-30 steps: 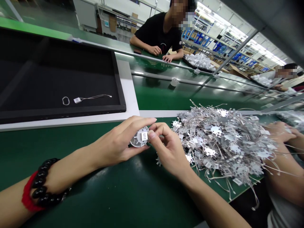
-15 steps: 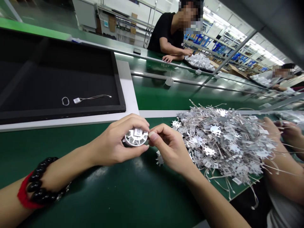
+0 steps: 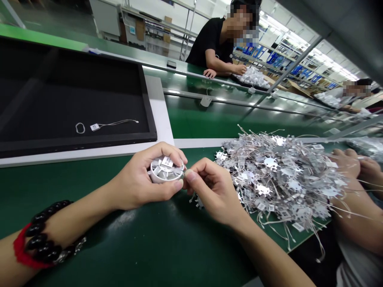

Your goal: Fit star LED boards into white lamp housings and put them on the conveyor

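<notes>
My left hand (image 3: 143, 177) is wrapped round a small round white housing (image 3: 163, 178), held just above the green table. Inside the housing lie silvery metal tabs and a white labelled block (image 3: 167, 162). My right hand (image 3: 214, 189) pinches at the housing's right edge, thumb against forefinger. What sits in that pinch is mostly hidden; it looks like a thin wire end. Part of a silvery star-shaped plate (image 3: 198, 202) shows on the table behind my right fingers.
A large pile of star-shaped metal plates with wires (image 3: 281, 179) covers the table at right. A black tray (image 3: 68, 87) at left holds a labelled wired block (image 3: 95, 127) and a small ring (image 3: 80, 128). A neighbour's hands (image 3: 353, 163) work beside the pile; another person (image 3: 209, 48) sits opposite.
The housing has tipped so more of its inside faces me, and it has shifted slightly left. My right fingers have moved slightly down and left, still pinched at its edge.
</notes>
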Demonstrator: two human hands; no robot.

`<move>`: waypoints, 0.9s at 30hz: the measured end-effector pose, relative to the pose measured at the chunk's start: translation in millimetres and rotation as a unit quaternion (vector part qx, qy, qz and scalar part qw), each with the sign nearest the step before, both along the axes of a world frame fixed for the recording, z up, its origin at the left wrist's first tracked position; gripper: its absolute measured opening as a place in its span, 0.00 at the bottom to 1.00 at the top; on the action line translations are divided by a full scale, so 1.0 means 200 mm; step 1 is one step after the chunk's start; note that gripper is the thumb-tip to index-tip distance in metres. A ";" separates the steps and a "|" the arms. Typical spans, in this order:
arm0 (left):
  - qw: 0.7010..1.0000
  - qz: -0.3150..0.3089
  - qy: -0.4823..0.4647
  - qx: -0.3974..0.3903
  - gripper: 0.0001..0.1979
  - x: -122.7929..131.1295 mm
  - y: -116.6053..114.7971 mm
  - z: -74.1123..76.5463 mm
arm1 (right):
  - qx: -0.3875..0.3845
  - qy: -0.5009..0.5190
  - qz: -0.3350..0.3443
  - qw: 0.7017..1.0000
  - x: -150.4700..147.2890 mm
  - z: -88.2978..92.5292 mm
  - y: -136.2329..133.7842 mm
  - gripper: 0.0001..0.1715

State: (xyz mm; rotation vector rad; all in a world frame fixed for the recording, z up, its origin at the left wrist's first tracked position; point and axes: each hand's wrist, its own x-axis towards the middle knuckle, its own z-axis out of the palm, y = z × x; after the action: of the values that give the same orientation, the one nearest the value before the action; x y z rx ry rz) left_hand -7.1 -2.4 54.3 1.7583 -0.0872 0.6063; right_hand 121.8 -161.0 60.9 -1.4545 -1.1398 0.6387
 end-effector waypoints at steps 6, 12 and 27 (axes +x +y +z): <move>0.998 -0.019 -0.004 -0.062 0.12 0.01 0.01 -0.01 | 0.025 -0.091 -0.024 0.995 0.00 0.01 -0.01 0.10; 0.998 -0.003 -0.007 -0.064 0.13 0.01 0.03 -0.02 | 0.033 -0.145 -0.035 0.988 0.01 0.00 0.00 0.09; 0.981 0.119 0.153 -0.021 0.32 0.01 0.13 -0.05 | -0.088 -0.382 -0.063 0.918 0.16 -0.08 0.03 0.08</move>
State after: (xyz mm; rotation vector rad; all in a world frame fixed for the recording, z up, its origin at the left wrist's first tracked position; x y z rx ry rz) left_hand -5.8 23.1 44.5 1.8133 0.3523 0.4970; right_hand 153.1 -154.0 45.2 -1.9978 -1.5847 0.0552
